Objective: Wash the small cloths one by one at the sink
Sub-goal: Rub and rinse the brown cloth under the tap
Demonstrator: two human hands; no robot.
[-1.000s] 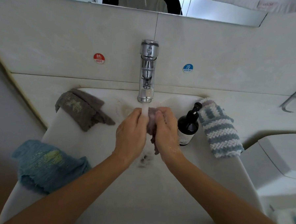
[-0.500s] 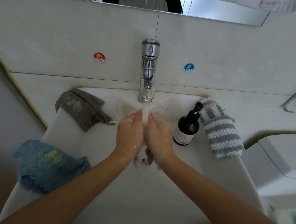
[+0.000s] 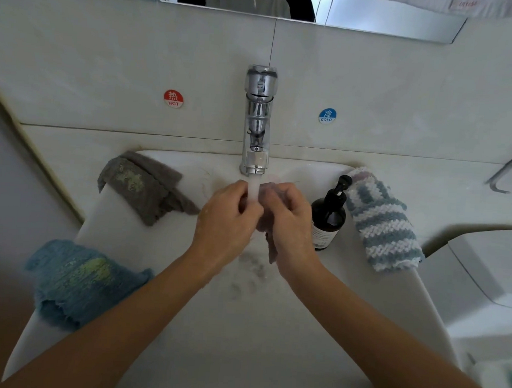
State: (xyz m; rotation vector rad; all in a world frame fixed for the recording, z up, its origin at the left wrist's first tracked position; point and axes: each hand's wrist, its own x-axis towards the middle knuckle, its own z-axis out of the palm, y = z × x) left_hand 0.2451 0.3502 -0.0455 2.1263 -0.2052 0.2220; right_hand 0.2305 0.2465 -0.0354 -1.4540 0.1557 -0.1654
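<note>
White sink (image 3: 163,248), both hands' (image 3: 226,222) grip on pinkish cloth (image 3: 265,221) under tap (image 3: 257,119).

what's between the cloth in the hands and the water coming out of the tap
Nothing visible. The pinkish cloth is gripped by both the left hand and right hand directly under the faucet, and the water stream falls straight onto it between the fingers.

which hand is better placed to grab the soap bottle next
Right. The right hand is just beside the soap bottle; the left hand would have to cross the pink cloth both hold.
</note>
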